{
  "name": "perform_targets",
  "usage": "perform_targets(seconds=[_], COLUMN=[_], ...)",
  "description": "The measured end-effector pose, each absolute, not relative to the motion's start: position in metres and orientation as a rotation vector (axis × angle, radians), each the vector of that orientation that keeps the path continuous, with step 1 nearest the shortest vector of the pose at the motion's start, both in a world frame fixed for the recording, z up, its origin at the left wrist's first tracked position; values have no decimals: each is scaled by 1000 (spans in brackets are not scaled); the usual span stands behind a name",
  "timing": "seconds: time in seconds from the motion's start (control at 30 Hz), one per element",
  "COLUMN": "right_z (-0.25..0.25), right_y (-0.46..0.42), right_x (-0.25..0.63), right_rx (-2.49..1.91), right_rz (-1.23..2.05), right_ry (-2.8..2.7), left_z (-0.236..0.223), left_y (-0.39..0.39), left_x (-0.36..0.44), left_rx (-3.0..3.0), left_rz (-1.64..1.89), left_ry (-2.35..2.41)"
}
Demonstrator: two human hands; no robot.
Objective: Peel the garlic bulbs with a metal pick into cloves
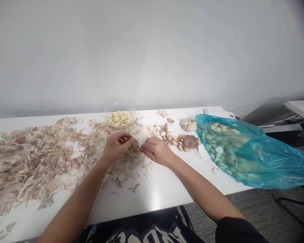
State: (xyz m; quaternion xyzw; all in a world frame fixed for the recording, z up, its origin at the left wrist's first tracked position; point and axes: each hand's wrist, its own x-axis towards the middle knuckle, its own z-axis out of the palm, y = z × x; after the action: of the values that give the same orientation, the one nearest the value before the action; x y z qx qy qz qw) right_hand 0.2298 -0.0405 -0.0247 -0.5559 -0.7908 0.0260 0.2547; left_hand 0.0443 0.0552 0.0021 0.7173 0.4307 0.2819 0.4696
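My left hand [116,146] is closed, with thumb and forefinger pinched on a papery brown piece of garlic [134,148] above the loose skins. My right hand [157,151] meets it from the right, its thumb and fingertips pinched at the garlic's edge. Whether that piece is a whole bulb or a part of one is hard to make out. Just beyond my right hand lie several unpeeled garlic cloves [174,140]. Beside them are a purplish garlic bulb [190,141] and a paler, partly opened bulb [188,124].
A clear bowl [106,116] of peeled cloves [119,118] stands at the back near the wall. Garlic skins [38,158] cover the left of the white table [157,192]. A blue plastic bag [253,152] with many pale cloves inside hangs over the right edge.
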Motion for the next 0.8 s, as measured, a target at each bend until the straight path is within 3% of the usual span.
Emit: perform_targets(seconds=[0.8], right_z=[-25], right_y=[-36], right_x=[241], right_rx=[-1530], right_rz=[358], right_ry=[-2003], left_z=[3], left_y=[57], left_x=[44], left_rx=[1800], left_rz=[678], left_ry=[1053])
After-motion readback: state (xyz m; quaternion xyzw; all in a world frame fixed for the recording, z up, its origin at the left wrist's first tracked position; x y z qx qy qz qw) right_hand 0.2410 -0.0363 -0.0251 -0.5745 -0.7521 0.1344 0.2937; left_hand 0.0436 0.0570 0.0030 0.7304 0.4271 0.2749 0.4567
